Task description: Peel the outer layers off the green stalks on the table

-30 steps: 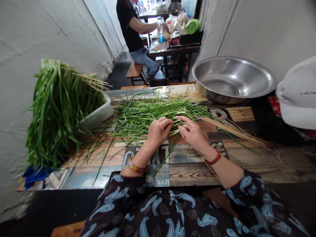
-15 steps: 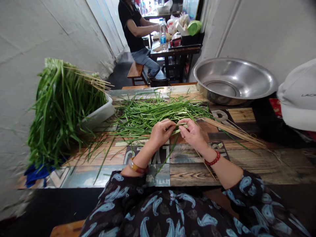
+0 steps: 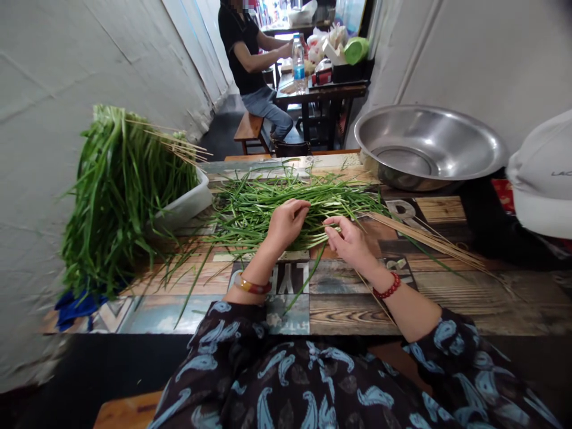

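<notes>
A loose heap of garlic chives [image 3: 250,205] lies across the tabletop before me. My left hand [image 3: 288,225] is over the heap's near side, its thumb and fingers pressed together; whatever they pinch is hidden. Just to its right, my right hand [image 3: 351,241] is closed with bent fingers around a thin bamboo skewer [image 3: 376,299], whose long end slants out below the palm toward me. Pale chive stems sit close to the right fingertips. More bamboo skewers [image 3: 429,239] lie in a bunch to the right of the heap.
At left, skewered chives [image 3: 120,196] hang over a white plastic tub [image 3: 187,199]. A wide steel basin [image 3: 429,173] stands back right, near a white cap [image 3: 543,179]. A blue cloth [image 3: 75,310] lies front left. Beyond, a person [image 3: 250,65] sits at another table.
My left hand has moved up and away from my right hand, leaving a gap between them. The right hand stays nearly in place. The view has shifted slightly.
</notes>
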`<state>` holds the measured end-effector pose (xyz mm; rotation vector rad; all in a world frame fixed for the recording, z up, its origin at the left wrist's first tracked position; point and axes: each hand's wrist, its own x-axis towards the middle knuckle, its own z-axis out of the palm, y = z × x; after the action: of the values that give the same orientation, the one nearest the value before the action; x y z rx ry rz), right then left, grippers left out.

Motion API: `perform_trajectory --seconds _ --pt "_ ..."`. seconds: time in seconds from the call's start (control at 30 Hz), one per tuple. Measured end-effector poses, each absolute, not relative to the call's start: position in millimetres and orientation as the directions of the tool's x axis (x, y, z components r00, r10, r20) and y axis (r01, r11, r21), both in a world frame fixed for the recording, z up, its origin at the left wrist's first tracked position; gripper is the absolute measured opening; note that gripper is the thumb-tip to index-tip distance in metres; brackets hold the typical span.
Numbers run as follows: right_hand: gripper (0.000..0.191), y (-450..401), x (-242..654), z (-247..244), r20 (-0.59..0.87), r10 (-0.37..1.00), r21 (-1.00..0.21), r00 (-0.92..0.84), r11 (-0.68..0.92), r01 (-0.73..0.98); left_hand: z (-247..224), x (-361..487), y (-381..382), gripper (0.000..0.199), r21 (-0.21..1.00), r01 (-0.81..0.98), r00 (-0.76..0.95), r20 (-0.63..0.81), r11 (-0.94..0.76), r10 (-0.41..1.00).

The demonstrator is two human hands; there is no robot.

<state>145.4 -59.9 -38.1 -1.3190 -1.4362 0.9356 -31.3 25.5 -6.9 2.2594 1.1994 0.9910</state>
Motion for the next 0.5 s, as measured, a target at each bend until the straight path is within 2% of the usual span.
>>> perform_trajectory --seconds 0.1,0.23,0.3,0.4,0.5 --pt "0.03 -60 144 -37 0.172 0.984 -0.939 0.044 0.15 0.309 -5 -21 36 0.02 0.521 0.615 0.423 0.416 -0.592 0.805" --pt "0.027 -59 144 -35 0.187 0.981 -0.931 0.061 0.157 0.33 -7 -10 46 0.014 0.294 0.715 0.484 0.448 -0.634 0.752" --pt "0.026 -58 145 -34 0.187 0.98 -0.932 0.062 0.157 0.328 -9 -9 48 0.011 0.221 0.748 0.496 0.441 -0.626 0.748" --pt "0.025 -57 145 -33 0.18 0.981 -0.938 0.069 0.151 0.311 -10 -12 48 0.011 0.216 0.743 0.488 0.472 -0.633 0.734" --pt "0.025 -57 145 -30 0.173 0.981 -0.946 0.09 0.14 0.291 -4 -17 43 0.012 0.296 0.695 0.441 0.545 -0.655 0.713"
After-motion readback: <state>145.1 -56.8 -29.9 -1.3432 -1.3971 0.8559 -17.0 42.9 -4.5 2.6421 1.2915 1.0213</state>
